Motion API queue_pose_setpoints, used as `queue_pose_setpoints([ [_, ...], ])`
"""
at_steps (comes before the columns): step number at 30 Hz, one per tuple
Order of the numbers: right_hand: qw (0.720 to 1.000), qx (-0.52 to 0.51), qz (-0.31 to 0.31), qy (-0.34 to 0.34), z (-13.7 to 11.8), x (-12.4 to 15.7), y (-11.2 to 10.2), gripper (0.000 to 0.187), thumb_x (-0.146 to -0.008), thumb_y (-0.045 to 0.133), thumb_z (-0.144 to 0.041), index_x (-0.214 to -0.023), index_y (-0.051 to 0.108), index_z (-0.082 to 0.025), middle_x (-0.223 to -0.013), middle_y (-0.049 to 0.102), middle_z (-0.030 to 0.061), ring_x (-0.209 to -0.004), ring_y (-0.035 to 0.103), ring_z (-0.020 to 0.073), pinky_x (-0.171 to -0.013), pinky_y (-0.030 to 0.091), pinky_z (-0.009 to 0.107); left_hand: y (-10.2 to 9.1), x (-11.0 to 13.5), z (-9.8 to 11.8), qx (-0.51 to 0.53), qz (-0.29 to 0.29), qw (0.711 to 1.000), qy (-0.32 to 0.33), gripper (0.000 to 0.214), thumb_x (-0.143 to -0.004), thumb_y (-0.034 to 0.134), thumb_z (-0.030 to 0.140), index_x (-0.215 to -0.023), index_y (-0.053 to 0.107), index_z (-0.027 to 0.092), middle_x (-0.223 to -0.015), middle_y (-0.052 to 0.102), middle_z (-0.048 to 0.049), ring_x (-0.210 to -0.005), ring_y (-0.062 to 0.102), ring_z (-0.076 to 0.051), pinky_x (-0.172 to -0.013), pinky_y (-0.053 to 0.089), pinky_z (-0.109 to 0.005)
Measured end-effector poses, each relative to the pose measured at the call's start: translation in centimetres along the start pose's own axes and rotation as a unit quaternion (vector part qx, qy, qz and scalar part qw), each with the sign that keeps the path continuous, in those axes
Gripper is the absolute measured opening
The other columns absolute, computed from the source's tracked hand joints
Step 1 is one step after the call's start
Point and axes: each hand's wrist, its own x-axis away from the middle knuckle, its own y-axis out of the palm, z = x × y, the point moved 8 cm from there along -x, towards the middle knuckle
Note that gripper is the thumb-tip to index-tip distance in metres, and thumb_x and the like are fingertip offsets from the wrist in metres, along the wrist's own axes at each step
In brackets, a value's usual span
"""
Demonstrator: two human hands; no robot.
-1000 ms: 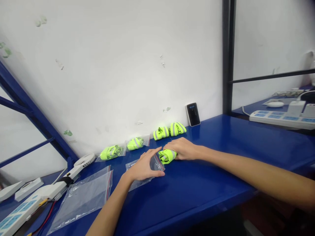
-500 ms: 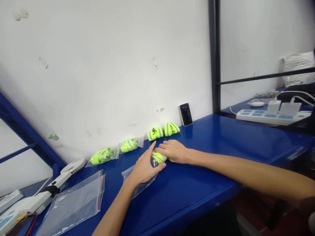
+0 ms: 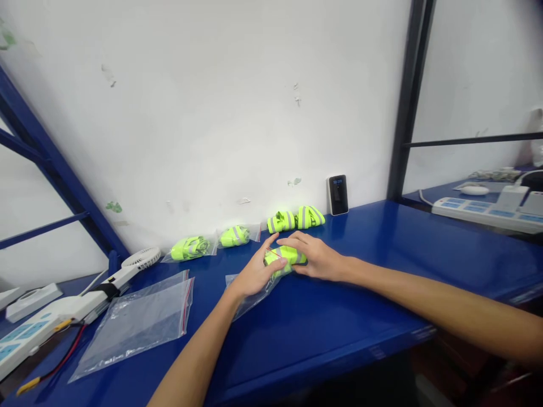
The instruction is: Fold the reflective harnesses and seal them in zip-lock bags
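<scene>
Between my hands is a rolled yellow-green reflective vest (image 3: pixel 292 255), partly inside the mouth of a clear zip bag (image 3: pixel 254 299) lying on the blue table. My left hand (image 3: pixel 254 273) grips the bag's opening, with its thumb over the near side of the roll. My right hand (image 3: pixel 318 255) has its fingers curled around the roll's right end. The bag's red zip line crosses the roll near my left fingers. Behind them, two unbagged rolled vests (image 3: pixel 280 221) rest by the wall.
Two bagged vests (image 3: pixel 190 247) lie along the wall. Flat zip bags (image 3: pixel 139 316) are stacked at left, next to a small white fan (image 3: pixel 142 257) and a power strip (image 3: pixel 38 333). A black-screened device (image 3: pixel 338 195) leans at the wall. Another power strip (image 3: pixel 479 212) sits at right.
The view has turned left, so things appear shifted right. My right hand has opened its grip more widely around the roll's end, and more of the rolled vest shows between my hands.
</scene>
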Motion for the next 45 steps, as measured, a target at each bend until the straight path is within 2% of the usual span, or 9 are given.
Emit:
queue_pose_setpoints([
  [3,0.996,-0.081,-0.025,-0.008,-0.7,0.2,-0.6,0.058,-0.076,0.061,-0.012,-0.131,0.044,-0.021,-0.115,0.056,0.0096,-0.103,0.057,0.0224,-0.087,0.048,0.035,0.0,0.3,0.2,-0.023,-0.033,0.999,0.003,0.067,-0.09,0.046,0.052,-0.148,0.026,0.025,-0.143,0.046,-0.0103,-0.128,0.047,-0.025,-0.106,0.038,-0.041],
  [9,0.992,-0.107,-0.056,0.035,0.6,0.2,-0.8,0.053,-0.073,0.066,-0.015,-0.124,0.053,-0.02,-0.117,0.063,0.0084,-0.104,0.061,0.0233,-0.091,0.046,0.035,-2.0,0.7,1.8,-0.271,0.056,0.959,-0.056,0.072,-0.078,0.05,0.07,-0.131,0.05,0.021,-0.111,0.064,-0.0121,-0.104,0.06,-0.031,-0.086,0.047,-0.041],
  [13,0.991,-0.113,-0.021,0.067,2.4,-0.1,-0.2,0.054,-0.072,0.071,-0.02,-0.124,0.053,-0.021,-0.121,0.061,0.008,-0.107,0.059,0.024,-0.092,0.045,0.036,-0.3,0.8,3.0,-0.382,0.035,0.923,-0.034,0.084,-0.076,0.057,0.066,-0.142,0.034,0.019,-0.12,0.062,-0.015,-0.106,0.06,-0.034,-0.084,0.045,-0.04],
  [18,0.972,-0.167,0.011,0.165,3.5,0.3,0.8,0.057,-0.069,0.076,-0.026,-0.116,0.044,-0.022,-0.09,0.059,-0.0005,-0.072,0.055,0.0153,-0.061,0.044,0.026,0.8,0.6,2.9,-0.488,0.059,0.871,-0.012,0.09,-0.07,0.072,0.05,-0.143,0.031,0.018,-0.121,0.06,-0.0153,-0.105,0.06,-0.034,-0.089,0.042,-0.043],
  [23,0.95,-0.238,0.027,0.199,3.4,0.7,1.3,0.052,-0.07,0.076,-0.03,-0.109,0.042,-0.024,-0.078,0.052,-0.0052,-0.066,0.051,0.0129,-0.057,0.044,0.024,1.0,0.2,2.7,-0.501,0.049,0.864,0.034,0.082,-0.072,0.07,0.054,-0.138,0.036,0.018,-0.109,0.062,-0.0121,-0.096,0.062,-0.03,-0.083,0.044,-0.038],
  [26,0.937,-0.302,-0.021,0.172,2.7,0.6,1.5,0.055,-0.073,0.075,-0.031,-0.117,0.044,-0.025,-0.108,0.056,0.0026,-0.09,0.06,0.0177,-0.077,0.053,0.031,0.3,0.3,2.3,-0.488,0.053,0.87,0.049,0.079,-0.074,0.067,0.058,-0.136,0.038,0.019,-0.107,0.064,-0.0109,-0.096,0.062,-0.03,-0.082,0.044,-0.037],
  [30,0.944,-0.295,-0.061,0.135,1.8,0.6,1.4,0.059,-0.078,0.07,-0.027,-0.131,0.044,-0.027,-0.137,0.046,0.0071,-0.123,0.051,0.0236,-0.097,0.05,0.038,-0.5,0.6,1.6,-0.452,0.061,0.888,0.068,0.076,-0.075,0.064,0.061,-0.133,0.039,0.02,-0.11,0.065,-0.0103,-0.098,0.063,-0.03,-0.083,0.045,-0.037],
  [40,0.983,-0.164,0.032,0.073,1.0,0.9,1.8,0.033,-0.086,0.061,-0.024,-0.118,0.055,-0.023,-0.105,0.069,0.006,-0.092,0.068,0.0197,-0.084,0.056,0.034,0.8,1.5,3.0,-0.417,0.052,0.895,0.148,0.067,-0.077,0.068,0.045,-0.132,0.038,0.021,-0.11,0.063,-0.008,-0.098,0.062,-0.027,-0.084,0.048,-0.037],
  [45,0.999,-0.043,-0.019,0.0,-0.1,0.8,2.2,0.018,-0.092,0.047,-0.018,-0.103,0.062,-0.019,-0.092,0.07,0.0084,-0.082,0.068,0.0202,-0.075,0.055,0.032,1.8,1.8,3.5,-0.384,0.026,0.898,0.211,0.055,-0.091,0.051,0.039,-0.139,0.033,0.02,-0.11,0.066,-0.008,-0.096,0.064,-0.023,-0.085,0.049,-0.035],
])
